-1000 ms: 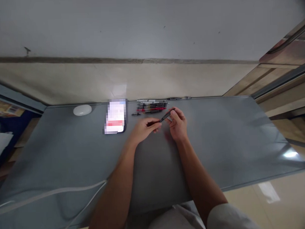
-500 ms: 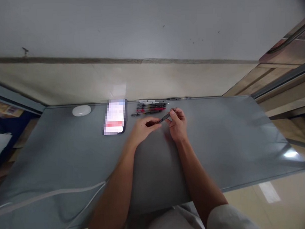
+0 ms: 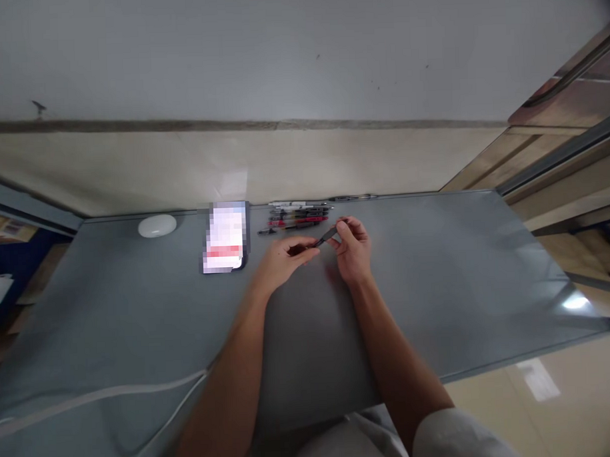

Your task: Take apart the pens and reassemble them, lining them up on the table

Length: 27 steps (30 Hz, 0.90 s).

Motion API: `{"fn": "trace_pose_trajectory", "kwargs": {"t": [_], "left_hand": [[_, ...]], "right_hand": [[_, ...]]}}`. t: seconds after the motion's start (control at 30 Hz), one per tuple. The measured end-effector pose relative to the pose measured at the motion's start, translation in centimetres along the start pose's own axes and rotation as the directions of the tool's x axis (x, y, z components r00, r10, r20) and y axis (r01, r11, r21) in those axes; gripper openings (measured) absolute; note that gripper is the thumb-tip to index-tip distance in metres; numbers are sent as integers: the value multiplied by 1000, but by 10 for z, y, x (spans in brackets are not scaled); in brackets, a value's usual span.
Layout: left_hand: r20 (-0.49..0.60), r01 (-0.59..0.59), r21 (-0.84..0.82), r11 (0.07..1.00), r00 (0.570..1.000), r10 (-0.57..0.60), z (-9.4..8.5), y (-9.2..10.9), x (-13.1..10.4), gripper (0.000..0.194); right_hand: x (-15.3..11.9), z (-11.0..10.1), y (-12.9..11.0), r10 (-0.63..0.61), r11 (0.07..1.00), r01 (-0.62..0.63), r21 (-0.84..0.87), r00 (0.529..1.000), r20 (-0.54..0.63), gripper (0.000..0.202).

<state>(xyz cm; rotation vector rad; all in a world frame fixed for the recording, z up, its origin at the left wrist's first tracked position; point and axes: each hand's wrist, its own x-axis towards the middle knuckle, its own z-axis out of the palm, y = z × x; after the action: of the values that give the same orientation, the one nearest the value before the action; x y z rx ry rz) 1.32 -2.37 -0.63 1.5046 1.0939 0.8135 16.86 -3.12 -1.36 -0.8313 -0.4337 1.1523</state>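
Observation:
Between my two hands a dark pen (image 3: 328, 235) is held at a slant over the grey table (image 3: 436, 270). My left hand (image 3: 290, 258) grips its lower left end with thumb and fingers. Fingers of my right hand (image 3: 353, 245) pinch the upper right end. Just beyond the hands, several pens (image 3: 299, 214) lie side by side in a row, white, black and red among them. One more dark pen (image 3: 354, 198) rests along the table's back edge, right of the row.
A lit phone (image 3: 225, 236) lies left of the pens, with a white rounded object (image 3: 157, 225) farther left. A white cable (image 3: 105, 393) crosses the front left of the table. The wall (image 3: 283, 162) rises directly behind.
The whole view has shifted slightly, so the table things appear a little farther left. Both hands keep their hold on the pen, with hardly any change in pose.

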Motion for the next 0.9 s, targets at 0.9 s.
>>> {"fn": "trace_pose_trajectory", "kwargs": {"t": [0.9], "left_hand": [[-19, -52, 111, 992, 998, 54, 3, 5, -1, 25]], "right_hand": [[0, -1, -1, 6, 995, -6, -101, 1000, -1, 23]]}}
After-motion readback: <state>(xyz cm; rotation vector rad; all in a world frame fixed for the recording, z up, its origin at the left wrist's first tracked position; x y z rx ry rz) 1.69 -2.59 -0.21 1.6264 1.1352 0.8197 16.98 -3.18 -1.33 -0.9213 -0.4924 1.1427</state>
